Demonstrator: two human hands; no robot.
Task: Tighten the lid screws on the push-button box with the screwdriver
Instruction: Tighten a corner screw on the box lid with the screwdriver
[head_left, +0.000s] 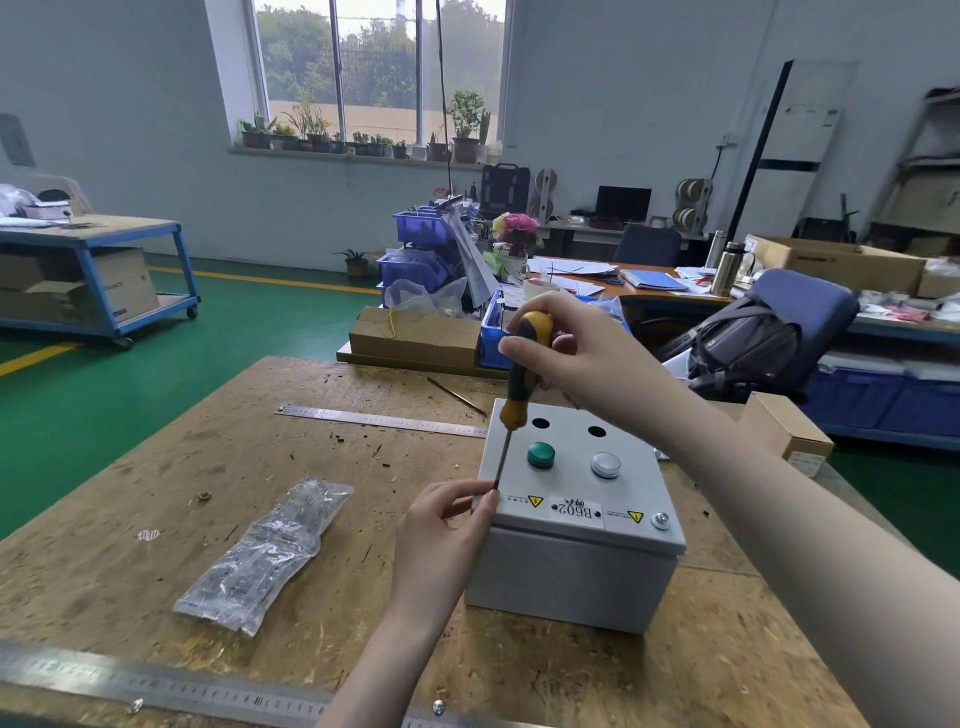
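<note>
Two hands share one job at a chipboard bench (156, 519), where a grey push-button box (571, 571) sits near the front edge, lid up, with its green button (541, 455) and white button (605, 464) facing the ceiling. Wrapped round the yellow-and-black handle, the right hand (576, 353) holds the screwdriver (519, 384) almost upright, the shaft sloping down to the lid's near-left corner, a grip that seems meant for pressing straight down while twisting. Fingertips of the left hand (447, 525) pinch in close at the tip, apparently to keep the blade seated on a screw that the fingers themselves hide. At the lid's near-right corner a screw (661, 519) stands in plain sight, its head seemingly resting on the lid; whether it is fully tight cannot be told. No view is given of the far corners, so how many screws are left is unclear. Well off to the left lie a clear bag (265, 551) of small parts and a steel ruler (379, 420), kept apart from the box, which leaves room for both forearms to work.
</note>
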